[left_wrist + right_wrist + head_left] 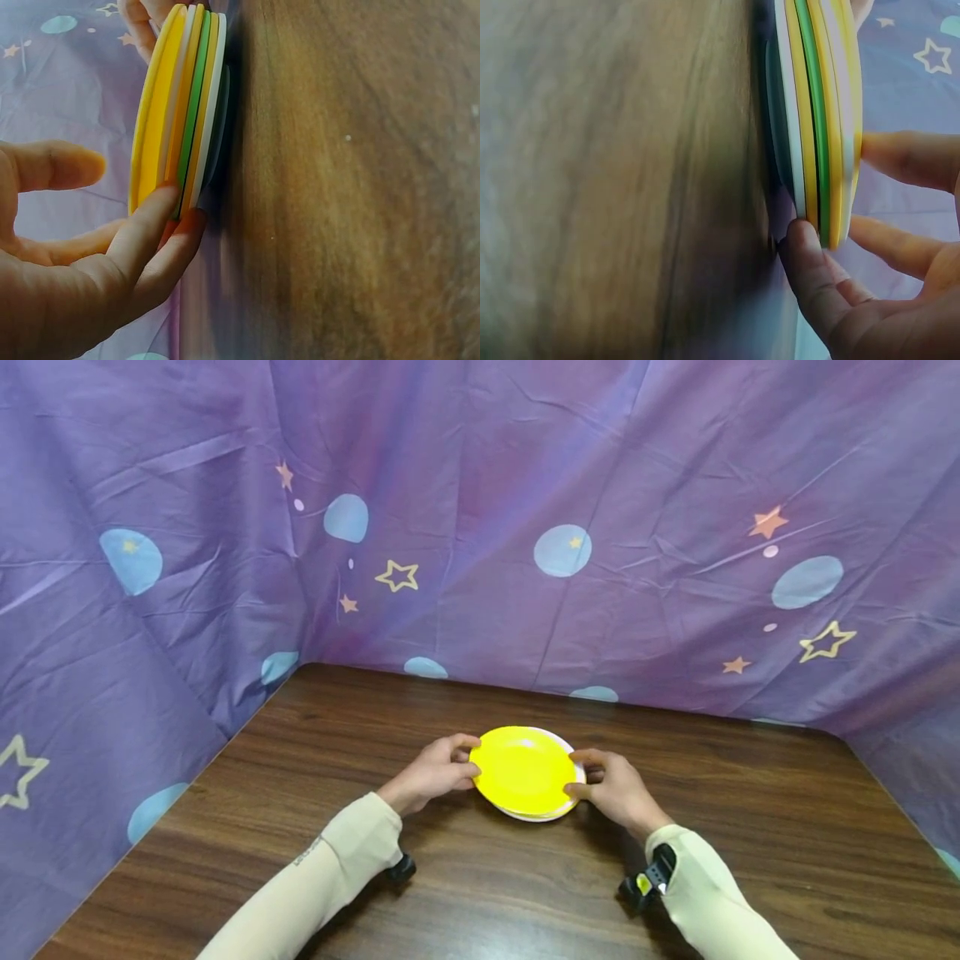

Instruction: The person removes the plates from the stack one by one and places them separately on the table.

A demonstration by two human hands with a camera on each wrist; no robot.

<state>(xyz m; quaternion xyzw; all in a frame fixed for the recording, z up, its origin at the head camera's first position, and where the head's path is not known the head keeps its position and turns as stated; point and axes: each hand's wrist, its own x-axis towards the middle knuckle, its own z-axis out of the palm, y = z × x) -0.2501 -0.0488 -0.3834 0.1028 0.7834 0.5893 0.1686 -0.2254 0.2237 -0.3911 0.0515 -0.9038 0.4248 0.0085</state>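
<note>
A stack of several round plates has a yellow plate on top, with a white rim showing beneath it. From the side, yellow, white, orange-yellow and green edges lie one over another. My left hand holds the stack's left rim; in the left wrist view two fingers lie along the plate edges and another digit stands off the rim. On the right side, my right hand grips the rim, one fingertip at the yellow top plate and another low against the edges. Whether the stack's base touches the table is unclear.
The brown wood-grain table extends around the stack. Behind and to the sides hangs a purple cloth with stars and blue circles. Black devices are worn at both wrists, below pale sleeves.
</note>
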